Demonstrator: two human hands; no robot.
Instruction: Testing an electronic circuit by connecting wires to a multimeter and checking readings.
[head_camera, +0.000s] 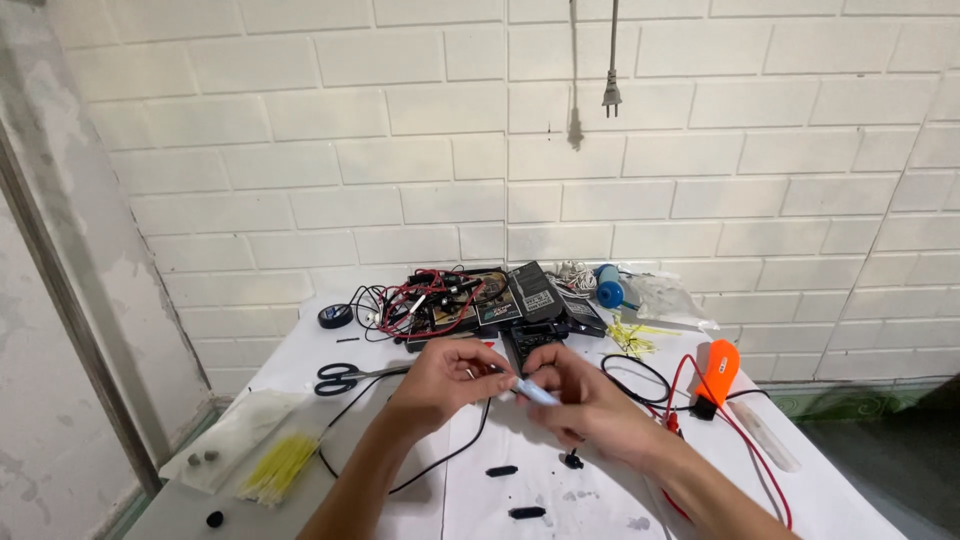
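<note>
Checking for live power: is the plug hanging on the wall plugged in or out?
Out. The plug dangles free on its cord against bare white brick wall, prongs pointing down, with no socket around it.

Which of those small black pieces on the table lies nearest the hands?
The black piece just below the right hand; the two oblong ones lie farther down.

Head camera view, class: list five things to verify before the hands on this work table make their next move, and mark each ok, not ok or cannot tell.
1. Left hand and right hand both on the small pale blue piece: ok.
2. Black wire hanging free under the hands, unsnagged: cannot tell.
3. Scissors lying apart from the hands: ok.
4. Orange tool set aside at right: ok.
5. Wall plug dangling, not plugged in: ok.
</note>
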